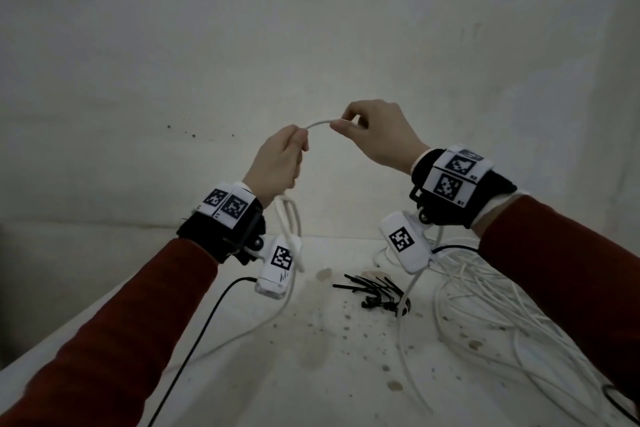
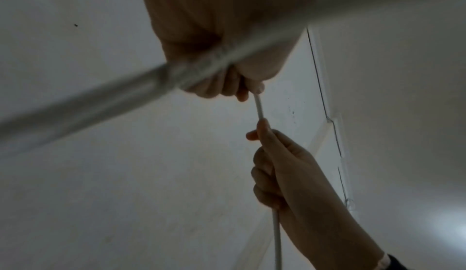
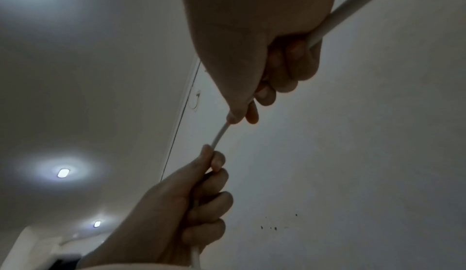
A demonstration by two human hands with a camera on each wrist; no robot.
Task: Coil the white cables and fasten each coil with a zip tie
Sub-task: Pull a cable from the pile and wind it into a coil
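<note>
Both hands are raised above the table with a short arc of white cable (image 1: pixel 320 123) between them. My left hand (image 1: pixel 300 136) grips the cable in a curled fist, and a few loops (image 1: pixel 290 215) hang below that fist. My right hand (image 1: pixel 341 125) pinches the same cable between thumb and forefinger, and the cable runs on down through its palm. The left wrist view shows the left hand (image 2: pixel 249 91) above, the cable (image 2: pixel 259 108), and the right hand (image 2: pixel 261 132) below. In the right wrist view the right hand (image 3: pixel 239 116) and left hand (image 3: pixel 211 156) hold the cable (image 3: pixel 220 134).
A loose tangle of white cables (image 1: pixel 491 308) covers the right side of the stained white table (image 1: pixel 311 374). A bunch of black zip ties (image 1: pixel 372 289) lies at the table's middle. A black lead (image 1: pixel 204 326) hangs from the left wrist camera. A plain wall stands behind.
</note>
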